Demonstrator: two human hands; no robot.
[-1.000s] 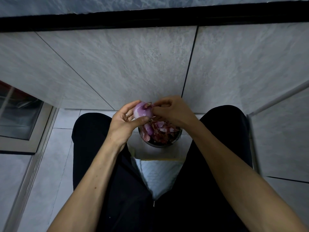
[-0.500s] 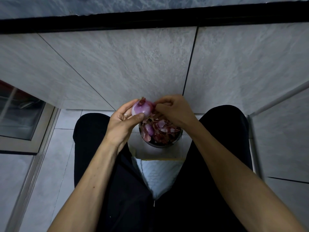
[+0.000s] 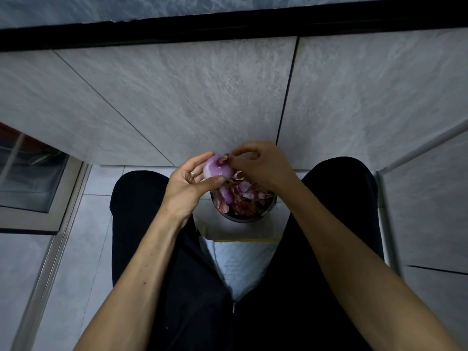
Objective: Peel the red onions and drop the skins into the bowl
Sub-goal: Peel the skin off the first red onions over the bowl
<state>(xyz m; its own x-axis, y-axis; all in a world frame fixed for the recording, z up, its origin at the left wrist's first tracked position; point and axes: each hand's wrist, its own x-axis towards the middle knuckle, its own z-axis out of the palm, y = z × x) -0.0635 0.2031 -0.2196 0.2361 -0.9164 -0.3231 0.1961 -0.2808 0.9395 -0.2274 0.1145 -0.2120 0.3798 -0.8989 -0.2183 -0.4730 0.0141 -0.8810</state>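
A pale purple, mostly peeled red onion point(image 3: 217, 169) sits in my left hand point(image 3: 188, 184), held between thumb and fingers just above the bowl. My right hand point(image 3: 260, 164) pinches the dry tip at the onion's top with curled fingers. Below them, on the floor between my knees, stands a dark metal bowl point(image 3: 243, 219) heaped with reddish onion skins point(image 3: 247, 198) and a small purple onion point(image 3: 226, 194).
I sit with black-trousered legs point(image 3: 141, 198) on either side of the bowl. A white bag or cloth point(image 3: 240, 262) lies under the bowl. A grey tiled wall point(image 3: 202, 97) rises in front. A glass-fronted frame point(image 3: 30, 183) stands at the left.
The onion has been turned in my left hand and lifted a little. My right hand's fingers have shifted to the tip at its top.
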